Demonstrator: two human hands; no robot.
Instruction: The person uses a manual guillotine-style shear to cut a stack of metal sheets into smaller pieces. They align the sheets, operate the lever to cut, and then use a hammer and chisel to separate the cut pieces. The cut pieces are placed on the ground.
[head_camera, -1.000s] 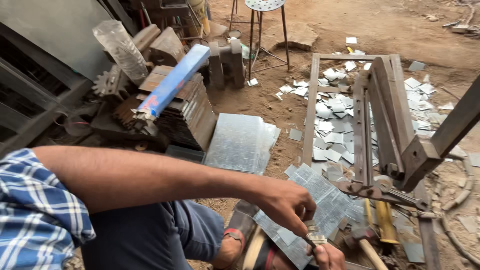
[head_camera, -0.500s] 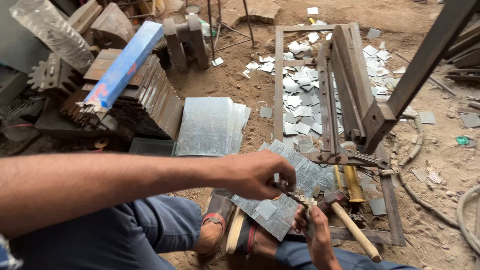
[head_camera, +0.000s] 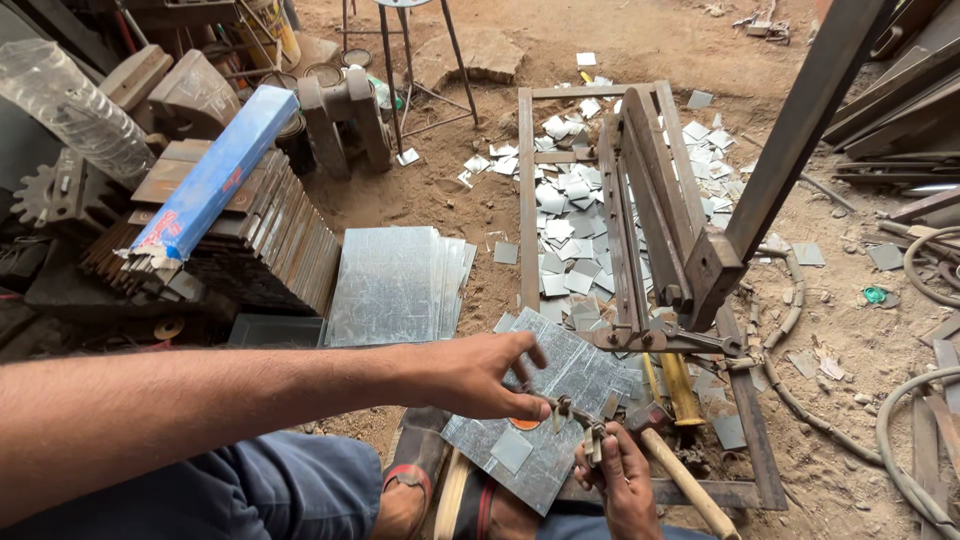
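left hand (head_camera: 480, 375) reaching across sheet (head_camera: 560, 420) | right hand (head_camera: 625, 480) gripping tool (head_camera: 590, 435)

Left hand (head_camera: 478, 374) reaches, fingers spread; right hand (head_camera: 622, 470) clenched low.

Your left hand (head_camera: 475, 375) presses fingers-down on a grey metal sheet (head_camera: 560, 400) that lies flat and skewed over your feet, one corner pointing toward you. Your right hand (head_camera: 625, 480) grips a small metal tool (head_camera: 580, 420) resting on the sheet's near edge, just beside your left fingertips. A small square offcut (head_camera: 511, 449) lies loose on the sheet.
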